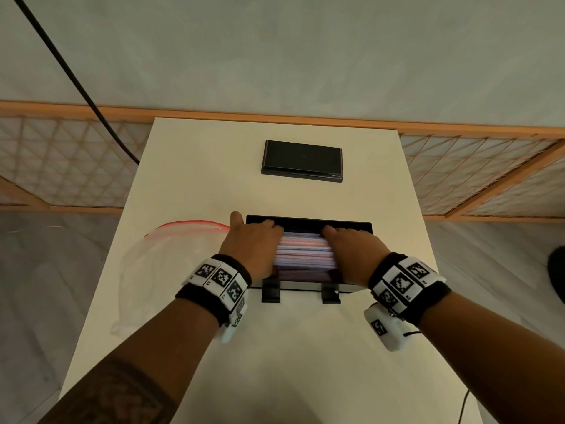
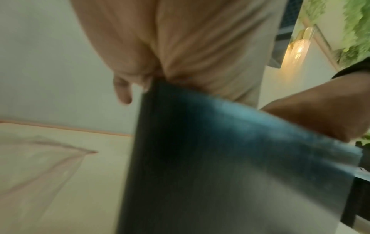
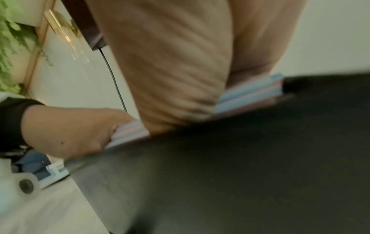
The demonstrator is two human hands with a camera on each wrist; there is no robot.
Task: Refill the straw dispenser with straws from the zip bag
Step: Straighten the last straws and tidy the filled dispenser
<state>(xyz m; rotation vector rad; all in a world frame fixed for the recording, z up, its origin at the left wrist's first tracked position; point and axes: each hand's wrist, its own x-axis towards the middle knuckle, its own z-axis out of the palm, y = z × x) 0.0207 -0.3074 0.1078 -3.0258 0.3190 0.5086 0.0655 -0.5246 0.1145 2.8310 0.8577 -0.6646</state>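
Note:
A bundle of pastel striped straws [image 1: 305, 249] lies in the open black straw dispenser [image 1: 345, 224] at the middle of the table. My left hand [image 1: 253, 240] grips the bundle's left end and my right hand [image 1: 351, 249] grips its right end, fingers curled down into the box. In the right wrist view the straws [image 3: 250, 96] show under my right palm [image 3: 180, 63], above the dispenser's dark wall [image 3: 240, 158], and the left hand [image 3: 70, 131] clasps their far end. The clear zip bag [image 1: 165, 264] with a red seal lies flat to the left, seemingly empty.
A black lid [image 1: 302, 160] lies flat at the back of the cream table [image 1: 275, 347]. A black cable [image 1: 67, 71] hangs past the table's back left corner. Wooden lattice screens [image 1: 61, 160] stand behind on both sides. The zip bag [image 2: 40, 158] overhangs the left table edge.

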